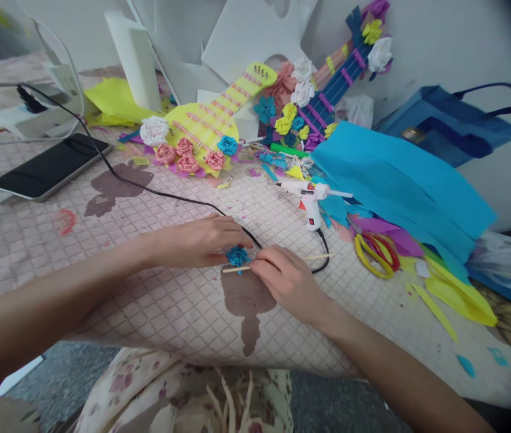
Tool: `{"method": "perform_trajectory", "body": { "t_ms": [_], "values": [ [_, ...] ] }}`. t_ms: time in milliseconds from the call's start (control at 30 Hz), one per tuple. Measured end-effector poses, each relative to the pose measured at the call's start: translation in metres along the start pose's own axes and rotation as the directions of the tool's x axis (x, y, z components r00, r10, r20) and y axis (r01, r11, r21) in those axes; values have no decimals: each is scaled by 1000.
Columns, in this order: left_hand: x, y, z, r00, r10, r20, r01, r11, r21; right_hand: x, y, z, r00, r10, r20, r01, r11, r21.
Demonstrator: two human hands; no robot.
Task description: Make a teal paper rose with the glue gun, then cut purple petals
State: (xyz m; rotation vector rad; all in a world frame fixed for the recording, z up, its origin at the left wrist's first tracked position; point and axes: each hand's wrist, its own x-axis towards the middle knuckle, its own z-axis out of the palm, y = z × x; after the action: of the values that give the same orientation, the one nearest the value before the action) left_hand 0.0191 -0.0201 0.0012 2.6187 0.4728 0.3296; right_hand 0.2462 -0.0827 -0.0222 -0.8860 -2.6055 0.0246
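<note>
Head view: both hands meet near the middle of a quilted pink surface [147,300]. The left hand [201,240] lies low on it, its grip closed on a small blue paper flower [238,255] at the fingertips. The right hand [286,279] comes in from 5 o'clock, its grip pinched shut on a thin wooden stick [318,257]. The stick lies almost level and its far end pokes out just under the flower, touching it. A black cord [147,189] runs behind the left hand's fingers and curls round to a white glue gun [312,201], which lies on its side at 1 o'clock from the hands. Scissors [375,252] with yellow and red handles rest at 3 o'clock, beside loose sheets of blue paper [395,180] that spread toward 2 o'clock. At 12 o'clock a yellow paper guitar [210,123] trimmed with pink, white and blue flowers lies flat, and a blue guitar [336,84] leans up beside it. A dark phone [50,165] lies face up at 10 o'clock. A blue bag [449,123] sits against the wall at 2 o'clock.
</note>
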Motion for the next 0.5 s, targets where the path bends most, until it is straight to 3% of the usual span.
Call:
{"method": "perform_trajectory", "body": {
  "t_ms": [500],
  "values": [
    [-2, 4, -2, 997, 21, -79, -20, 1000, 5, 0, 0, 3, 992, 50, 116, -46, 998, -41]
  ]
}}
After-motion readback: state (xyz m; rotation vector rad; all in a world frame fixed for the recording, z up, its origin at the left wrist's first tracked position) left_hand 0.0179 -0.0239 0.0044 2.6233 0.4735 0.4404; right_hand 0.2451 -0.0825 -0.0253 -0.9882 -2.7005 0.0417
